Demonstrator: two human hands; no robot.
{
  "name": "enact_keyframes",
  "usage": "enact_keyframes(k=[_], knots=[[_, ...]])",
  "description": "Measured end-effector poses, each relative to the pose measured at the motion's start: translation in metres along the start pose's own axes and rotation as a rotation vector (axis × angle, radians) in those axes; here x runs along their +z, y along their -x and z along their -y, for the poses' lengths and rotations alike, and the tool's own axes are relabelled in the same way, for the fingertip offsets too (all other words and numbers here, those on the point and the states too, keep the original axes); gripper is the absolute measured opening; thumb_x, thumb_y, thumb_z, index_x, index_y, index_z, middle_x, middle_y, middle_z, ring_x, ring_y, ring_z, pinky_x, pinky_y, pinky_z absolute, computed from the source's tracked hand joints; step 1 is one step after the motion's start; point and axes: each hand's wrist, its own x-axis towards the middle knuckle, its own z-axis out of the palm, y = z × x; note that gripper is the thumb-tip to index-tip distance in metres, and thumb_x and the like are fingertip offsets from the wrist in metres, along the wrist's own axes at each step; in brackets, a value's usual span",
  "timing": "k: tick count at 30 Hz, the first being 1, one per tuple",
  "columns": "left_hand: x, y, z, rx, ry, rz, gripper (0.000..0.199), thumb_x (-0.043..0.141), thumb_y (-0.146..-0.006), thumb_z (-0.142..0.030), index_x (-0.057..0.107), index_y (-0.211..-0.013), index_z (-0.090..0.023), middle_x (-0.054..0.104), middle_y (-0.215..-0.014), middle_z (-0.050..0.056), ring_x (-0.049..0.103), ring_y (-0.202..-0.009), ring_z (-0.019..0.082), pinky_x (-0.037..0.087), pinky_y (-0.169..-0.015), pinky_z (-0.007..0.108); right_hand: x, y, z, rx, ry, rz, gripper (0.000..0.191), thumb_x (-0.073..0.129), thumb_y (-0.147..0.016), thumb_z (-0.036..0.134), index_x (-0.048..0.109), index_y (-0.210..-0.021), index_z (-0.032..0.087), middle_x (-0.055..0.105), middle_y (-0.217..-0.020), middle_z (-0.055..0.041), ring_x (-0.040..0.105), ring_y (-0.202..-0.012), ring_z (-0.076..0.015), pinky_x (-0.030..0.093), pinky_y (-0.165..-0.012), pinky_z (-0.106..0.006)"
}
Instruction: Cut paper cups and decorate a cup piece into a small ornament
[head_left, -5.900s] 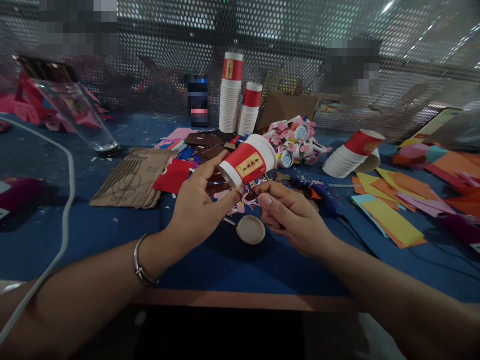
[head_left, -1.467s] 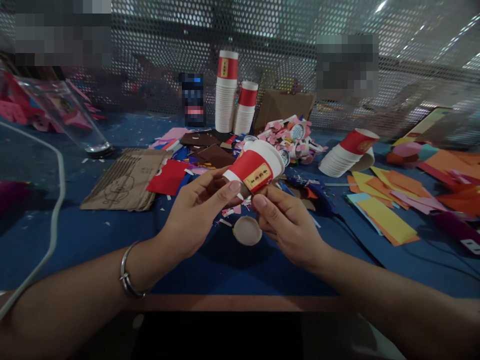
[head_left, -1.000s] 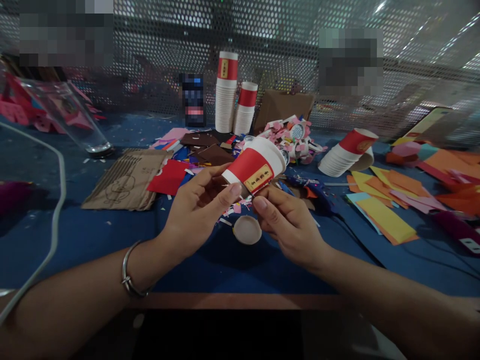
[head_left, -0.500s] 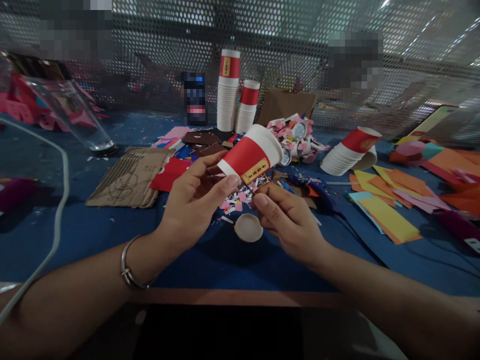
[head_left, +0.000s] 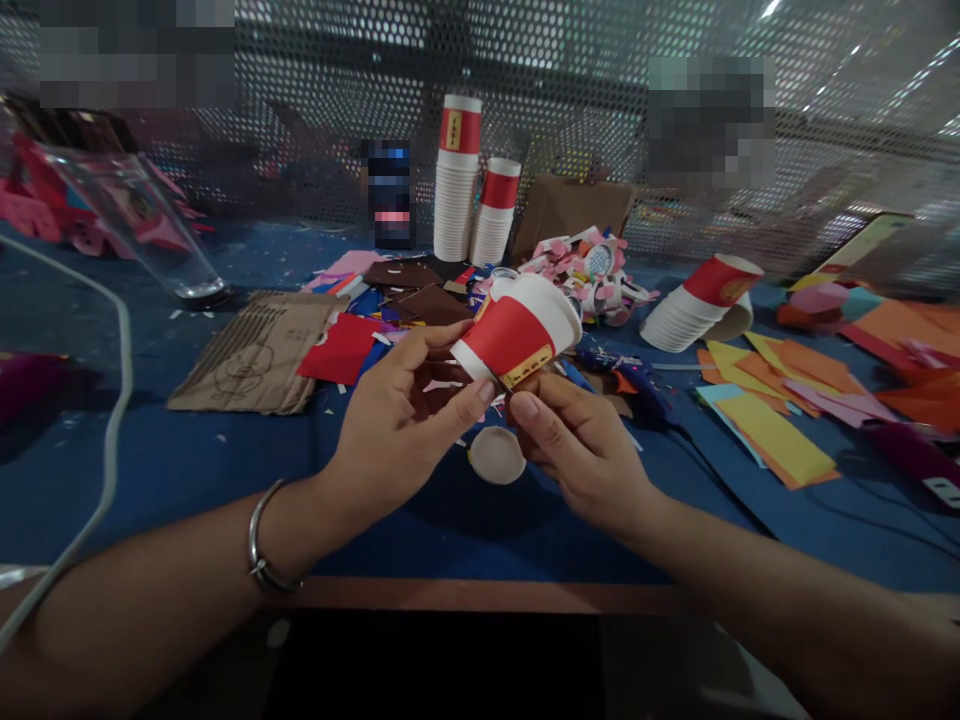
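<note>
A red and white paper cup (head_left: 510,330) with a gold label is tilted on its side above the table, its rim toward the upper right. My left hand (head_left: 405,410) grips its narrow base end between thumb and fingers. My right hand (head_left: 566,435) is closed at the lower side of the cup, thumb against fingers beside the label; a thin dark piece shows at its fingertips, too small to name. Below, between my hands, a round pale disc (head_left: 497,456) lies on the blue table.
Stacked cups (head_left: 456,200) stand at the back, and another stack (head_left: 697,305) leans at the right. A glue gun (head_left: 626,375), coloured paper (head_left: 780,430), cardboard (head_left: 251,355), paper scraps (head_left: 592,265) and a tilted glass bottle (head_left: 146,225) surround my hands. A white cable (head_left: 124,400) runs down the left.
The cup has moved slightly right and down and turned, so its label sits lower and another gold patch shows at its upper left. Both hands stay at the cup.
</note>
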Motion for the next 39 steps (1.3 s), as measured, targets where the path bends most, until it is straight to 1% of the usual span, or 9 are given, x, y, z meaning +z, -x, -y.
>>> enact_keyframes(k=[10, 17, 21, 26, 28, 31, 33, 35, 39], knots=[[-0.003, 0.000, -0.004, 0.014, -0.072, -0.031, 0.056, 0.088, -0.080, -0.027, 0.065, -0.130, -0.019, 0.074, -0.117, 0.008, 0.073, -0.105, 0.024, 0.064, -0.085, 0.034, 0.000, -0.001, 0.004, -0.065, 0.107, -0.015, 0.040, 0.062, -0.105, 0.050, 0.055, -0.078, 0.021, 0.045, -0.062, 0.0062, 0.037, -0.052, -0.0085, 0.031, -0.049, -0.025], [-0.005, -0.002, -0.002, 0.017, -0.075, -0.025, 0.055, 0.087, -0.081, -0.027, 0.067, -0.131, -0.018, 0.072, -0.122, 0.010, 0.073, -0.105, 0.024, 0.065, -0.079, 0.034, -0.001, 0.000, -0.002, 0.003, 0.028, -0.004, 0.041, 0.063, -0.104, 0.053, 0.055, -0.079, 0.022, 0.043, -0.063, 0.0064, 0.035, -0.052, -0.0086, 0.027, -0.048, -0.025], [-0.006, -0.005, 0.001, 0.011, -0.041, -0.021, 0.054, 0.087, -0.079, -0.025, 0.067, -0.129, -0.017, 0.074, -0.116, 0.009, 0.072, -0.103, 0.022, 0.065, -0.078, 0.032, 0.000, 0.001, -0.003, 0.053, -0.032, -0.002, 0.042, 0.065, -0.103, 0.055, 0.054, -0.079, 0.022, 0.041, -0.062, 0.0070, 0.034, -0.052, -0.0090, 0.025, -0.047, -0.025], [-0.007, -0.007, 0.006, -0.040, -0.016, 0.005, 0.051, 0.084, -0.085, -0.031, 0.066, -0.130, -0.018, 0.075, -0.112, 0.008, 0.072, -0.100, 0.021, 0.065, -0.080, 0.033, 0.002, 0.001, -0.002, 0.078, -0.068, -0.019, 0.043, 0.067, -0.100, 0.059, 0.055, -0.081, 0.022, 0.040, -0.063, 0.0069, 0.034, -0.053, -0.0091, 0.024, -0.047, -0.025], [-0.007, -0.006, 0.007, 0.008, -0.068, 0.005, 0.050, 0.084, -0.085, -0.030, 0.066, -0.130, -0.019, 0.073, -0.116, 0.009, 0.072, -0.102, 0.022, 0.065, -0.082, 0.035, 0.003, 0.001, -0.002, 0.084, -0.070, -0.017, 0.043, 0.068, -0.099, 0.059, 0.056, -0.081, 0.022, 0.040, -0.062, 0.0070, 0.035, -0.053, -0.0091, 0.024, -0.047, -0.025], [-0.008, -0.001, 0.007, 0.161, -0.214, -0.002, 0.050, 0.084, -0.084, -0.025, 0.068, -0.131, -0.020, 0.069, -0.122, 0.010, 0.070, -0.106, 0.023, 0.065, -0.089, 0.039, 0.004, 0.002, -0.003, 0.081, -0.074, -0.014, 0.043, 0.068, -0.099, 0.060, 0.057, -0.082, 0.022, 0.040, -0.061, 0.0075, 0.035, -0.052, -0.0090, 0.025, -0.046, -0.025], [-0.008, 0.001, 0.007, 0.258, -0.323, -0.016, 0.050, 0.084, -0.082, -0.021, 0.070, -0.130, -0.021, 0.066, -0.120, 0.009, 0.068, -0.108, 0.023, 0.064, -0.094, 0.041, 0.004, 0.002, -0.004, 0.077, -0.073, -0.018, 0.043, 0.067, -0.100, 0.060, 0.056, -0.082, 0.022, 0.038, -0.061, 0.0079, 0.034, -0.051, -0.0086, 0.025, -0.045, -0.024], [-0.008, 0.003, 0.006, 0.289, -0.364, -0.026, 0.050, 0.084, -0.081, -0.019, 0.071, -0.130, -0.021, 0.064, -0.118, 0.009, 0.068, -0.108, 0.023, 0.064, -0.095, 0.042, 0.003, 0.002, -0.004, 0.064, -0.061, -0.020, 0.043, 0.067, -0.100, 0.059, 0.055, -0.080, 0.022, 0.038, -0.061, 0.0080, 0.033, -0.051, -0.0082, 0.025, -0.045, -0.024], [-0.005, 0.002, 0.003, 0.108, -0.176, -0.004, 0.057, 0.087, -0.084, -0.030, 0.067, -0.137, -0.023, 0.068, -0.129, 0.011, 0.070, -0.113, 0.025, 0.063, -0.098, 0.043, 0.002, 0.000, -0.003, 0.024, -0.046, -0.018, 0.042, 0.065, -0.101, 0.059, 0.055, -0.082, 0.023, 0.038, -0.061, 0.0079, 0.034, -0.050, -0.0085, 0.025, -0.045, -0.024]])
